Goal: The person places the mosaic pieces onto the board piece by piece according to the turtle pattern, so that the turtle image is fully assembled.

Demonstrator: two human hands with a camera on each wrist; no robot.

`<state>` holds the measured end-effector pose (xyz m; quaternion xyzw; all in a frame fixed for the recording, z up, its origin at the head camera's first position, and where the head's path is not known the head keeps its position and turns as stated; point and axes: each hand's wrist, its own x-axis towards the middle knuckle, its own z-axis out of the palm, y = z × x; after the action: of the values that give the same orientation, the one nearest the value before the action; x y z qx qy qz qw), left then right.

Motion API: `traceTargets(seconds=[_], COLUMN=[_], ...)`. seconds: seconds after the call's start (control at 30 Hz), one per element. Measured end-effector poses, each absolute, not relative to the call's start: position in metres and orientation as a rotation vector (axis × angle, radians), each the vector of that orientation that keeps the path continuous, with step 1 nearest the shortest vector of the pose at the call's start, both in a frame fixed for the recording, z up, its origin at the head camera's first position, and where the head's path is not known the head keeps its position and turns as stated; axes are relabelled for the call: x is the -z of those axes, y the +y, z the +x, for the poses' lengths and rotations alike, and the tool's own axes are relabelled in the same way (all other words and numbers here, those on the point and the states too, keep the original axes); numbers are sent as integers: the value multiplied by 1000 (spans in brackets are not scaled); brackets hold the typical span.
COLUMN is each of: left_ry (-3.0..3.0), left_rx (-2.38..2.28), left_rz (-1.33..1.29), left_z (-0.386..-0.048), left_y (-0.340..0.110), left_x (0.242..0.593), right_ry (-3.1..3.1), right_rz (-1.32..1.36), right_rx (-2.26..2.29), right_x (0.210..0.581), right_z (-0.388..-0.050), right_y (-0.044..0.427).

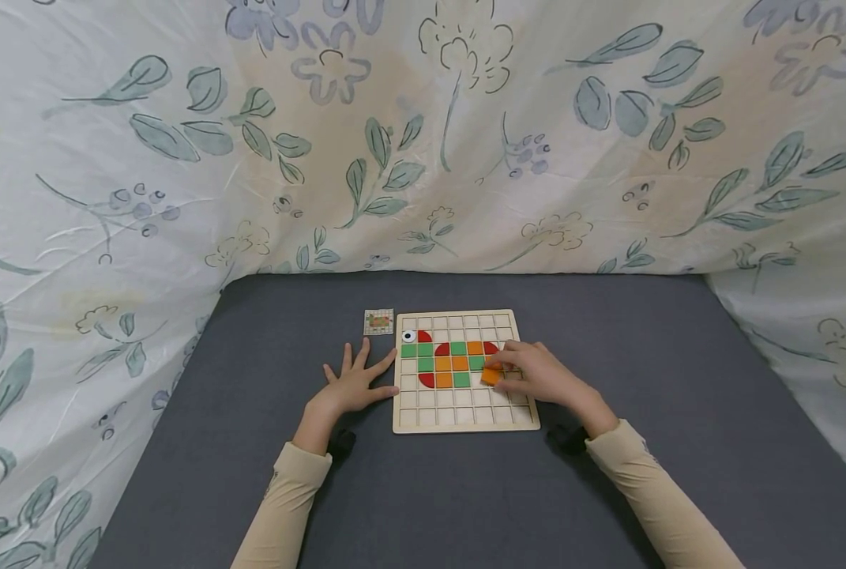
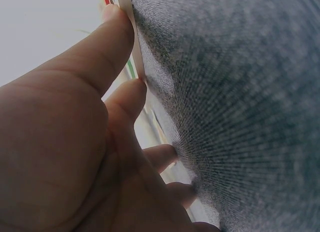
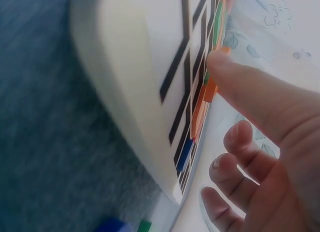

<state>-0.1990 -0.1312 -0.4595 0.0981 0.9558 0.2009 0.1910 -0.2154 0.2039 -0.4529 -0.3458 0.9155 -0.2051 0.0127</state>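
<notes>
A pale wooden grid board (image 1: pixel 465 422) lies on the dark cloth, partly filled with red, green and orange tiles and a round eye tile (image 1: pixel 409 336). Over its right half my right hand (image 1: pixel 547 376) pinches an orange square tile (image 1: pixel 490 377), tilted above the cells; the thumb presses it in the right wrist view, while the other fingertips partly hide there. My left hand (image 1: pixel 352 387) lies spread at the board's left side. Its thumb (image 2: pixel 107 51) and index finger touch the board's edge; the remaining fingertips rest on the cloth.
A small picture card (image 1: pixel 378 322) lies beyond the left hand, beside the board's far left corner. A blue tile (image 3: pixel 185 154) sits on the board in the right wrist view. Blue and green pieces (image 3: pixel 114 225) appear off the board. Floral fabric (image 1: pixel 430 158) hangs behind.
</notes>
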Motion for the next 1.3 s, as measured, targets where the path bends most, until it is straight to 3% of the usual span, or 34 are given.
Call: traceTargets(seconds=[1.3], left_ry=[2691], left_rx=[-561], left_rz=[272], left_z=[-196], left_y=[-130], left_x=[456], right_ry=[2827], right_rz=[-1074], right_rx=[682], right_x=[462], right_z=[-227], right_y=[195])
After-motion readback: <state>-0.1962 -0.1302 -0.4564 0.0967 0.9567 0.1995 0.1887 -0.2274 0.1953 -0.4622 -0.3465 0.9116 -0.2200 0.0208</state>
